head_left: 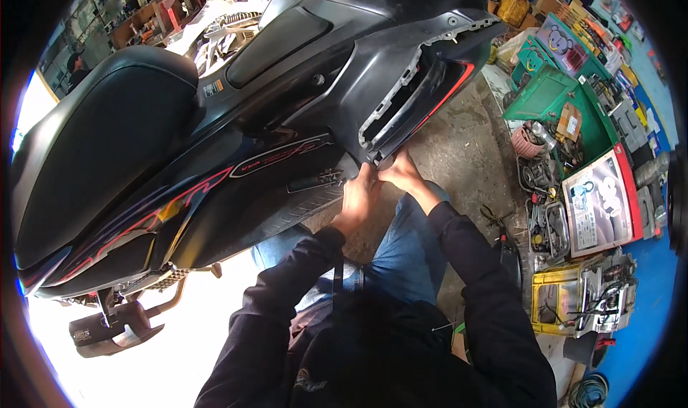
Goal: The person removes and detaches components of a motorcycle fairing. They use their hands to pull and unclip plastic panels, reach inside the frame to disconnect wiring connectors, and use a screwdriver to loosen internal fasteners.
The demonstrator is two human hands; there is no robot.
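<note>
A black motor scooter (pixel 279 114) with red trim stands in front of me. At the lower end of its front side panel (pixel 430 103), whose jagged inner edge is exposed, both my hands meet. My left hand (pixel 360 196) is closed, fingers bunched at the panel's bottom corner; what they pinch is hidden. Just right of it, my right hand (pixel 403 173) has its thumb against the same corner and its fingers curled around the edge. On the footboard (pixel 315 201), left of my hands, lies a slim dark object (pixel 314 181) with small metal bits beside it.
The long seat (pixel 107 150) and exhaust muffler (pixel 115 330) are at left. Along the right stand a green toolbox (pixel 552 110), a box with a printed panel (pixel 600 204), a yellow crate (pixel 555 297) and metal baskets of parts (pixel 546 229). Pliers-like tools (pixel 496 218) lie on the floor.
</note>
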